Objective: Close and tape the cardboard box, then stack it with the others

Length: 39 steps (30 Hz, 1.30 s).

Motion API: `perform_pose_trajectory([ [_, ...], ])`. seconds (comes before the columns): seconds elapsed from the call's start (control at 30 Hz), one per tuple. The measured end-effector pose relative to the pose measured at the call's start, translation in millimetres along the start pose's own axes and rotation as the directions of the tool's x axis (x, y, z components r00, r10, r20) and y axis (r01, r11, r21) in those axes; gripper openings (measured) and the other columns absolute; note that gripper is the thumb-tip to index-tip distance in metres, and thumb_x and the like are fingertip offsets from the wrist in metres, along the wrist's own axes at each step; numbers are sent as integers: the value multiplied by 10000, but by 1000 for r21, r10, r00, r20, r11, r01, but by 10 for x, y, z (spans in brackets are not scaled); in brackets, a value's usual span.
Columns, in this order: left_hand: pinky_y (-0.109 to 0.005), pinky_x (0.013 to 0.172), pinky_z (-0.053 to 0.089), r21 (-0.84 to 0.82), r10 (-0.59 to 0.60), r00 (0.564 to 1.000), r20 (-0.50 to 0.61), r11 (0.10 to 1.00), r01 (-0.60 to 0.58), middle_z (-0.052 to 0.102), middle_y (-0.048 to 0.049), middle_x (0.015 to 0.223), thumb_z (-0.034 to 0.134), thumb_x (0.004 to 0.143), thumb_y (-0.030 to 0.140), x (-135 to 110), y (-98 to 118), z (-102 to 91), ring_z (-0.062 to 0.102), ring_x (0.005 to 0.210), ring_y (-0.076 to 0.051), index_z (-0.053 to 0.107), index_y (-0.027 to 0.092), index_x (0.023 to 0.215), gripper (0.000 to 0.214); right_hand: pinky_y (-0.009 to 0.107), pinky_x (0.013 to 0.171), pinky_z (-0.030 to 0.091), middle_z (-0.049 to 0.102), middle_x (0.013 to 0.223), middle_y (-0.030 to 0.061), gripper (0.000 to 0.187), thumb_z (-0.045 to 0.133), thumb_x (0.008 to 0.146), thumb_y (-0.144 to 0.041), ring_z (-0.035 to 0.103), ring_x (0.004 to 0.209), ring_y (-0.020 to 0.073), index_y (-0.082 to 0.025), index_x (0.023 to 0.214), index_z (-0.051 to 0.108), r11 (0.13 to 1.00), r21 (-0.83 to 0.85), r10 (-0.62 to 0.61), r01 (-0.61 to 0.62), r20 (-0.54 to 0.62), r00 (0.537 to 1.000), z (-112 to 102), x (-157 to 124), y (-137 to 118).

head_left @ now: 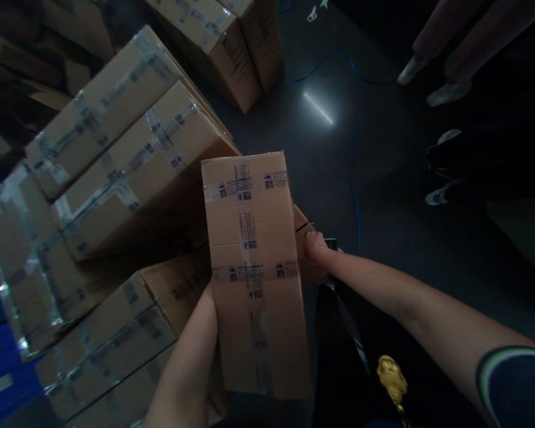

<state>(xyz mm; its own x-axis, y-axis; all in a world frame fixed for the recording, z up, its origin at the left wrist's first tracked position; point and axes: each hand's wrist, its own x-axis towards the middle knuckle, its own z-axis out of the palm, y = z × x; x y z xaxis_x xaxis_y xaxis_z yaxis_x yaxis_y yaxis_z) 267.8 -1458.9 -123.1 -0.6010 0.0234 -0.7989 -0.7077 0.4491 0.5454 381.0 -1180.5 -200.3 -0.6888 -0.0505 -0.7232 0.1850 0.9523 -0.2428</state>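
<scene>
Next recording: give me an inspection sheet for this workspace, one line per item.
Surface: dark glossy floor, with a light glare on it.
Job's things: taped cardboard box, held lengthwise between both hands.
Clutter: stacked taped cartons on the left; two more cartons beyond.
Hands: left hand against the box's left side; right hand on its right edge.
Cables: blue cable trailing across the floor.
Surroundings: other people's shoes at upper right; a gold ornament hanging near the wearer.
</scene>
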Motion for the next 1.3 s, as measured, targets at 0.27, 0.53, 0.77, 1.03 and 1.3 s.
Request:
perform_pose_trajectory([
  [0.27, -512, 1156, 294, -397, -75, 938, 337, 893, 214, 549, -147, 1398, 282, 823, 817, -861, 194, -214, 442, 1353, -325, 452, 157, 1439, 918, 373, 811, 514, 600, 1091, 244, 301, 447, 917, -124, 590, 1049, 285, -30, 1139, 628, 1000, -6, -11, 11, -13, 1000, -142, -525, -422],
  [0.53, -407, 1173, 251, -551, 324, 943, 76, 802, -231, 471, -120, 1473, 235, 868, 769, -2243, 174, -327, 370, 1408, -251, 507, 196, 1399, 827, 318, 811, 450, 557, 1064, 102, 704, 555, 818, -116, 535, 940, 214, -287, 1476, 372, 958, -14, -270, 285, -364, 891, -735, -2660, -197],
  [0.77, -338, 803, 477, -318, 57, 920, 388, 945, 76, 703, -159, 1071, 244, 855, 782, -2873, -392, 134, 673, 880, -217, 657, 124, 1089, 811, 322, 816, 470, 507, 1145, 88, 677, 550, 839, -116, 505, 937, 191, -364, 1454, 413, 768, -93, -528, 634, -652, 544, -251, -3772, -560],
  [1.03, -236, 492, 328, -61, -97, 992, 82, 993, 102, 530, -1, 535, 394, 740, 846, -3342, -1217, -66, 467, 467, -115, 581, 162, 651, 714, 336, 787, 470, 502, 1078, 101, 749, 521, 841, -61, 480, 874, 197, -349, 1503, 323, 795, -84, -554, 600, -502, 664, 477, -4025, -1520],
  [1.3, -280, 575, 299, 801, 469, 731, -496, 571, 177, 690, -152, 771, 293, 948, 546, -2490, -1224, -1049, 590, 683, -212, 669, 156, 703, 595, 319, 781, 426, 483, 1002, 77, 742, 528, 857, -111, 450, 870, 202, -337, 1518, 279, 880, 65, -385, 470, -479, 789, 459, -4009, -1675],
])
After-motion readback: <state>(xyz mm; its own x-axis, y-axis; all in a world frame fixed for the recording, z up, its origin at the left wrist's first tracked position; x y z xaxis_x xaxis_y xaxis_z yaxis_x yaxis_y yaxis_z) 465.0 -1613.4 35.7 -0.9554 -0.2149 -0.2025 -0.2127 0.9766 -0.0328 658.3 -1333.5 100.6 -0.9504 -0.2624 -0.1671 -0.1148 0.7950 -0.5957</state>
